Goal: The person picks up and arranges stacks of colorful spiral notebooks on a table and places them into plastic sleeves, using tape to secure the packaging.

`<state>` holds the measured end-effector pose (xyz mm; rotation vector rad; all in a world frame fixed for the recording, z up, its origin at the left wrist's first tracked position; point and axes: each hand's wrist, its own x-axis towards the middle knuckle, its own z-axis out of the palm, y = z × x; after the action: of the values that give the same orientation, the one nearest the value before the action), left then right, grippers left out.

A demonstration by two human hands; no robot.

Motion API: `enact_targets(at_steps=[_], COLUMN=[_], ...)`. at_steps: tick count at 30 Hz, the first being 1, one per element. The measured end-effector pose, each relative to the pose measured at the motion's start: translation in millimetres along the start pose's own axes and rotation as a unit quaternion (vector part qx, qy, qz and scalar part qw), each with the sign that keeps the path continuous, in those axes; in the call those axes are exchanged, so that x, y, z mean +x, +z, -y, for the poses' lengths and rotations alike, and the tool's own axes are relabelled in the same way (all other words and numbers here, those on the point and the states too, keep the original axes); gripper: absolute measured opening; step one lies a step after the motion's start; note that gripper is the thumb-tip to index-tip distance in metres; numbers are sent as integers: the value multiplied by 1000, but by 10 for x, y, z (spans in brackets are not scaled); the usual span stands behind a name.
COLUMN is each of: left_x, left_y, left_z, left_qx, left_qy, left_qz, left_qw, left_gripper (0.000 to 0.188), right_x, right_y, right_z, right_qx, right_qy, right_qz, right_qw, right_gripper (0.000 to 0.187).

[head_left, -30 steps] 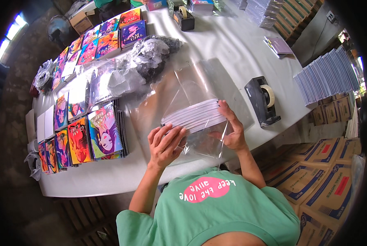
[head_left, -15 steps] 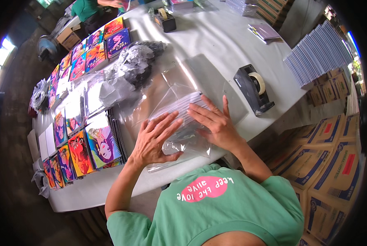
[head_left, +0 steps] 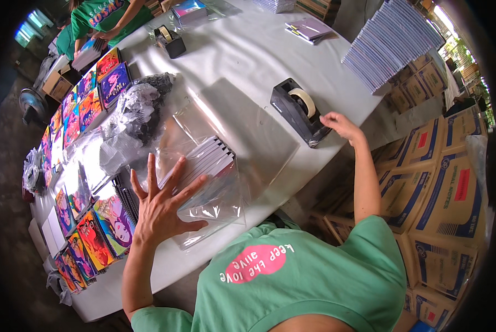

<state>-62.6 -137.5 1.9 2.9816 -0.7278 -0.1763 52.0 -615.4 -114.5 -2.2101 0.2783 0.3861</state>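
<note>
A white-covered table [head_left: 220,63] runs across the frame in a workroom, with printed cardboard boxes [head_left: 406,193] stacked at right. Compared with half a second ago, the right hand [head_left: 341,127] has left the bagged stack and is now at the black tape dispenser [head_left: 299,113], right of centre; the left hand [head_left: 165,202] remains over the stack. The view has turned, and a co-worker in a green shirt [head_left: 107,22] now shows more fully at upper left.

The stack of notebooks [head_left: 210,157] lies near the centre of the frame inside a clear plastic bag [head_left: 215,213], page edges facing up. Left hand: palm down, fingers and thumb spread wide, its grip fully open and closed around nothing, left forearm rising from the lower left. Right hand: arm extended up and outward, fingers bent, fingertips drawn close together at the near end of the dispenser. Whether this grip has hold of the tape's end cannot be told.

The left fingers cover part of the stack's left end, and pressure on the bag cannot be judged. The bag's edges are hard to trace through reflections. The upper edge of the frame cuts off the co-worker's head.
</note>
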Motion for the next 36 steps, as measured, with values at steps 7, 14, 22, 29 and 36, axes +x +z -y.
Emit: enact_targets(at_steps=[7,14,22,29,36], left_x=[-32,-24,-65,-21,5], left_y=[2,0,26,10,647], left_z=[16,23,111,117,46], left_qx=[20,9,16,0,-4], left_qy=[-8,5,37,51,64], left_qz=[21,17,9,9,-375], left_qw=[1000,1000,999,999,925], left_gripper=[101,101,103,103,46], right_x=[-203,-421,-846,-727,-305], right_y=[51,224,1192,1787,1122], right_z=[-266,-603,2641,2839,2036], right_qx=[397,-226,63,-367,-152], right_qy=[13,-183,-272,-375,-601], right_qz=[114,-422,396,106,271], right_qw=[911,858,875,845,736], right_gripper=[21,16,83,102,65])
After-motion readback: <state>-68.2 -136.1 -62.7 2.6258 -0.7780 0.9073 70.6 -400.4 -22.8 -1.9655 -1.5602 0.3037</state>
